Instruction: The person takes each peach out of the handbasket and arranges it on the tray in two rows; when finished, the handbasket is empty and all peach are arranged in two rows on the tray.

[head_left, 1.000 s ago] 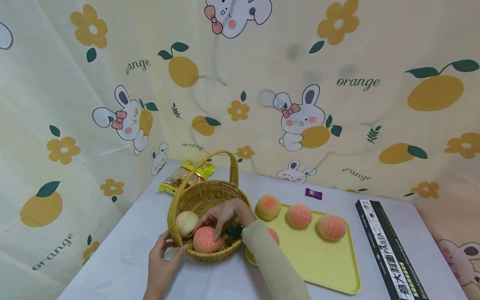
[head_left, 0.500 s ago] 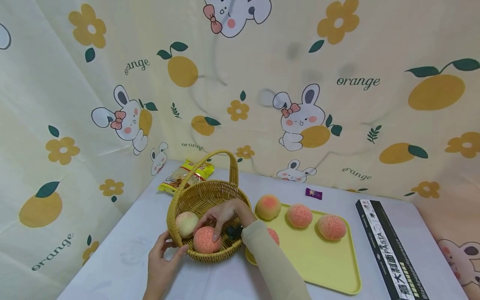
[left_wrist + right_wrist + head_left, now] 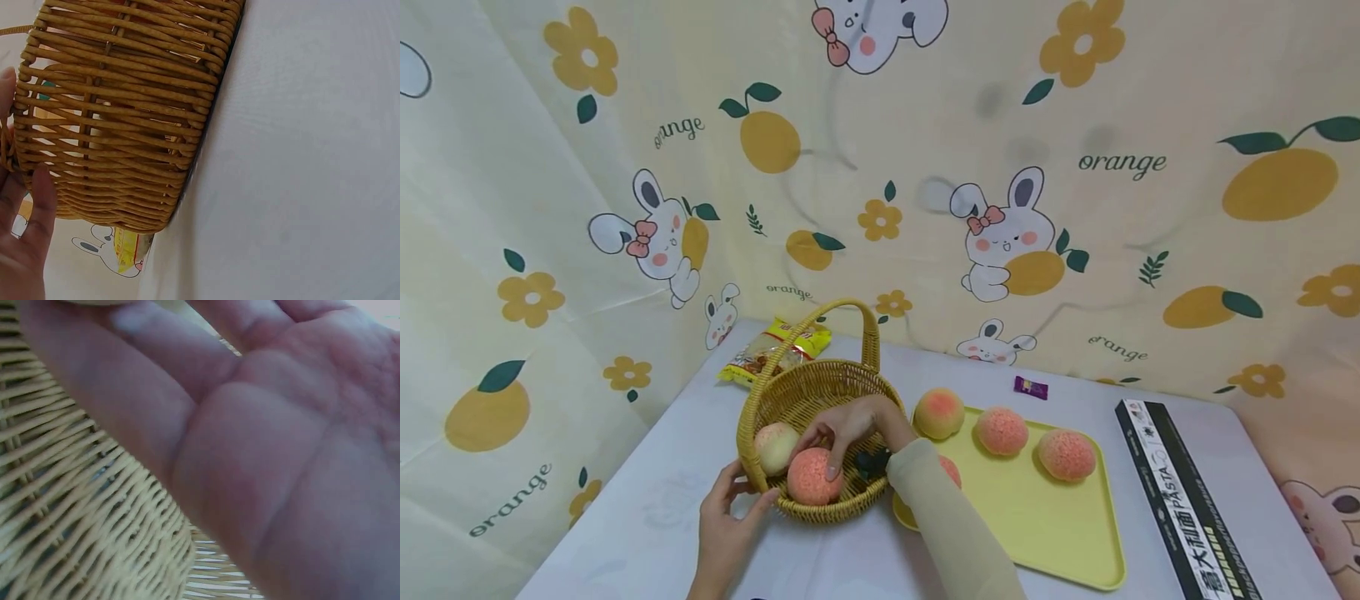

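In the head view, a yellow wicker basket [image 3: 820, 387] with a tall handle stands left of centre. My left hand [image 3: 730, 521] grips its left rim beside the handle's base, thumb in front; the left wrist view shows the fingers [image 3: 42, 200] at the woven edge. My right hand [image 3: 848, 423] reaches inside and holds a rough pink peach [image 3: 815, 481], thumb on top of it. A paler peach [image 3: 776, 448] lies to its left in the basket. In the right wrist view the palm [image 3: 262, 456] fills most of the picture, hiding the peach.
Right of the basket lies a yellow tray [image 3: 1037, 533] with several peaches, one partly behind the right sleeve [image 3: 955, 517]. A black pasta box [image 3: 1187, 500] lies farther right. Behind are a purple wrapped candy [image 3: 1031, 387] and a yellow snack bag [image 3: 745, 367].
Both hands, the basket and the peaches keep their places. Only the head view shifts very slightly.
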Demonstrator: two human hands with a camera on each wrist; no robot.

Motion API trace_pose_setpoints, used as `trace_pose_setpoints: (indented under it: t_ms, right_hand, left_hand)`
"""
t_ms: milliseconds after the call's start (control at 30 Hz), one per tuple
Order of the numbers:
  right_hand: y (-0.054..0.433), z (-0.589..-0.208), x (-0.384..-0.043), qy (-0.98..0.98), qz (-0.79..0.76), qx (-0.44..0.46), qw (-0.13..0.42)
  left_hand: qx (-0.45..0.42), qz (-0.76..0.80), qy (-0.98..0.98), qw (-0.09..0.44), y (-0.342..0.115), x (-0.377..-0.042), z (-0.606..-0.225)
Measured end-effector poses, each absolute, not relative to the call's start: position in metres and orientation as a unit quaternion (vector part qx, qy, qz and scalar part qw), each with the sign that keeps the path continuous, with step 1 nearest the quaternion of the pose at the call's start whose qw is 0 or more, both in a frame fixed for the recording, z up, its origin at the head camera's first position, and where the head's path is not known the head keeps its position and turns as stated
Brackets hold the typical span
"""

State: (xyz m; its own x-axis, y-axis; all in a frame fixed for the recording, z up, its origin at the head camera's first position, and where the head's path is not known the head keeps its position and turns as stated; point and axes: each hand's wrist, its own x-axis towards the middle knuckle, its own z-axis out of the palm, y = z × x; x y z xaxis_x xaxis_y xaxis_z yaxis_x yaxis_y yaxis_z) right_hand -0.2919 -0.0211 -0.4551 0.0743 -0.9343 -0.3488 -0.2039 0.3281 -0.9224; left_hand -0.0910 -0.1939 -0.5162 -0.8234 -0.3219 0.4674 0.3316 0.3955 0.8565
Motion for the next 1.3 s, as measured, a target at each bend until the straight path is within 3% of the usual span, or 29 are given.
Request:
trace_pose_setpoints:
  t_ms: [300, 733, 967, 1300]
  right_hand:
    - [0.001, -0.429, -0.295, 0.615, -0.392, -0.488, 0.479]
    - [0.085, -0.402, -0.284, 0.661, -0.451, -0.475, 0.367]
    - [0.136, -0.403, -0.271, 0.709, -0.447, -0.457, 0.299]
    - [0.194, -0.406, -0.250, 0.714, -0.499, -0.413, 0.266]
  left_hand:
    - [-0.012, -0.546, -0.782, 0.302, -0.193, -0.090, -0.515]
    - [-0.013, -0.539, -0.779, 0.320, -0.178, -0.080, -0.482]
    - [0.004, -0.539, -0.781, 0.315, -0.187, -0.088, -0.507]
    - [-0.007, -0.546, -0.782, 0.300, -0.191, -0.088, -0.512]
